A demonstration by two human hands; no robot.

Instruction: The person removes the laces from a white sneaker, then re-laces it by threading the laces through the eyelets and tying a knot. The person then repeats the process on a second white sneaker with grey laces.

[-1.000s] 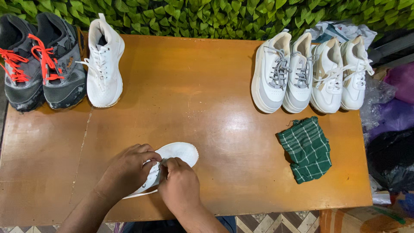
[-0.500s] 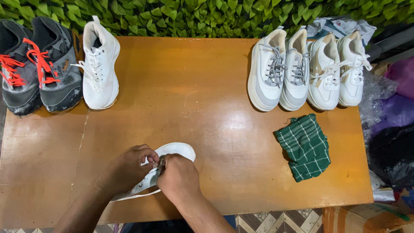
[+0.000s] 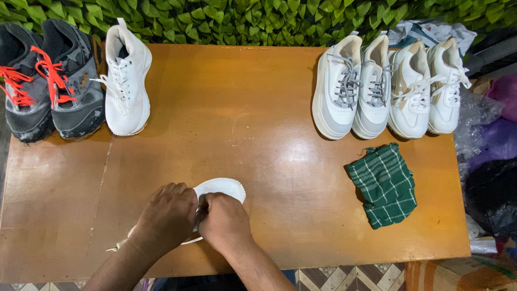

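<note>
Gripping white shoe (image 3: 222, 188): left hand (image 3: 167, 213), right hand (image 3: 223, 221), on table (image 3: 242, 108).

White sneaker (image 3: 218, 189) on a brown wooden counter (image 3: 226, 108); green cloth (image 3: 385, 186) with white checks; grey running shoes (image 3: 51, 86) with red-orange laces; another white sneaker (image 3: 126, 81).

Only packaging I see: clear crinkled plastic wrap (image 3: 474, 116) far right of my hands, off the tabletop edge; purple bag (image 3: 498, 143) beside it, black bag (image 3: 493, 196) below.
</note>
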